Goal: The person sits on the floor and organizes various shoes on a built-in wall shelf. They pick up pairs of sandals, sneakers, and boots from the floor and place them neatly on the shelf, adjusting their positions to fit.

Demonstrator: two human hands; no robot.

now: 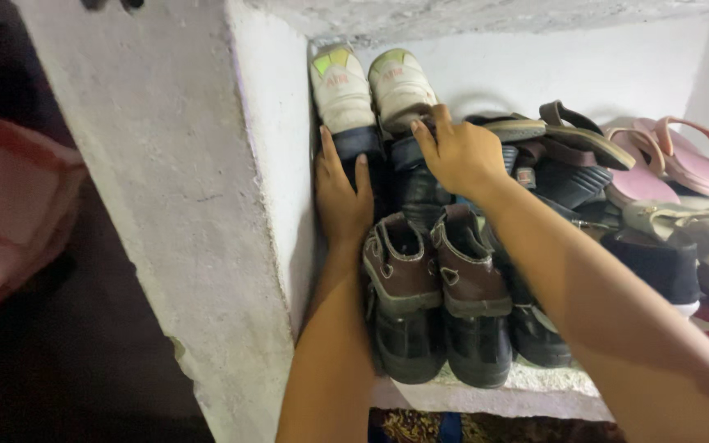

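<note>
White sneakers [371, 86] toes-up, long axis vertical, both hands [342, 193] [461, 152] below.

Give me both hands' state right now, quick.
Left hand: open, flat against the dark shoe under the left white sneaker.
Right hand: curled over the dark shoe pile beside the right white sneaker; a firm grip cannot be told.

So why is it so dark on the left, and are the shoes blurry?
Head view: light falls on the white wall and shelf, so the shoes and both hands, left hand and right hand, look fairly sharp; the left side lies in shadow, and the striped cloth there is blurred.
</note>
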